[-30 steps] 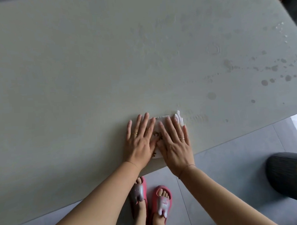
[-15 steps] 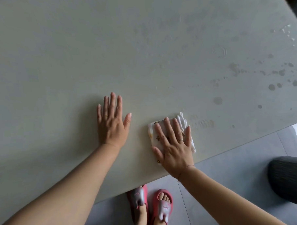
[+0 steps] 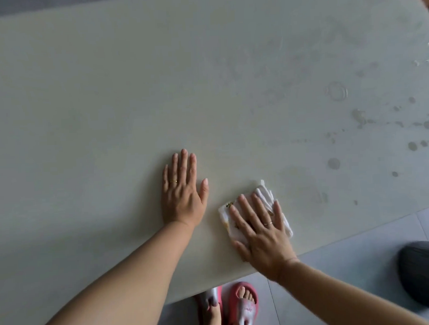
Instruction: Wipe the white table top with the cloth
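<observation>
A white table top [image 3: 107, 105] fills most of the view. A folded white cloth [image 3: 265, 194] with brownish stains lies near the table's front edge. My right hand [image 3: 260, 231] presses flat on the cloth with fingers straight and spread. My left hand [image 3: 182, 190] rests flat on the bare table, a hand's width left of the cloth, fingers straight. Water drops and smears [image 3: 369, 123] mark the table to the right, beyond the cloth.
The table's front edge [image 3: 359, 229] runs diagonally past my right wrist. Below it lies a grey tiled floor [image 3: 348, 267] with my feet in red slippers [image 3: 242, 306]. A dark ribbed object [image 3: 424, 273] stands at the lower right.
Both hands were together on the cloth a second ago. My left hand has moved off it to the left onto the bare table. My right hand stays on the cloth.
</observation>
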Available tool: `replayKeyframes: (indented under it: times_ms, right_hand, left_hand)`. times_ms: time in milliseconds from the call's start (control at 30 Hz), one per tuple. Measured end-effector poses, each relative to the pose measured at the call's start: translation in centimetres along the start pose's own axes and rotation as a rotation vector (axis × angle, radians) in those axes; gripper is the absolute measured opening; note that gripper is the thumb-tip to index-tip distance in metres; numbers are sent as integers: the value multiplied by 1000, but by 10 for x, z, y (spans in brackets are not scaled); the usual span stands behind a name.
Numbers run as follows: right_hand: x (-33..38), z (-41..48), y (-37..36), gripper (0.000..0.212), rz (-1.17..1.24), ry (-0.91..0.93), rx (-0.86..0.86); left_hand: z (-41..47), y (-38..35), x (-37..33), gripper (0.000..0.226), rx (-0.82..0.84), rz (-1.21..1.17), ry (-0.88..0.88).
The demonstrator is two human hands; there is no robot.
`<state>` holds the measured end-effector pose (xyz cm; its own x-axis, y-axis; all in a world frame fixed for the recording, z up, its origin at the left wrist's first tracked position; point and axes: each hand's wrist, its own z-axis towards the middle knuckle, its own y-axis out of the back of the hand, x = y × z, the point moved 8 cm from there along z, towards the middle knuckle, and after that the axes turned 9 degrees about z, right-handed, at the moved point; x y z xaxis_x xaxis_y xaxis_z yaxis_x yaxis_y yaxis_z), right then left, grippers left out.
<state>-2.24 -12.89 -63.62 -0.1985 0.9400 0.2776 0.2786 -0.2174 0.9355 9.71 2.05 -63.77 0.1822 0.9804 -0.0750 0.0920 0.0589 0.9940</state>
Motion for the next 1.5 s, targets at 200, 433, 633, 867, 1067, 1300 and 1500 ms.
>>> replayKeyframes:
  times_ms: [200, 433, 633, 867, 1067, 1300, 1500]
  right_hand:
    - [-106, 42, 45, 66, -11, -322, -52]
    - [6, 64, 11, 60, 65, -240, -133]
    - [-64, 101, 45, 55, -59, -1, -58]
    - [-65, 136, 45, 60, 193, -501, -166]
    - [-18, 139, 39, 54, -31, 199, -43]
    - [-111, 181, 68, 56, 125, -447, -202]
    - [-31, 183, 48, 60, 93, -83, -123]
  left_hand:
    - [0, 0, 0, 63, 2, 9, 9]
    - [0, 0, -1, 65, 16, 33, -12]
    - [1, 3, 0, 62, -8, 23, 0]
    - [1, 1, 1, 60, 7, 41, 0]
    - [10, 9, 5, 63, -14, 2, 19]
    - [59, 21, 15, 63, -79, -28, 71]
    - [103, 23, 24, 58, -118, -43, 161]
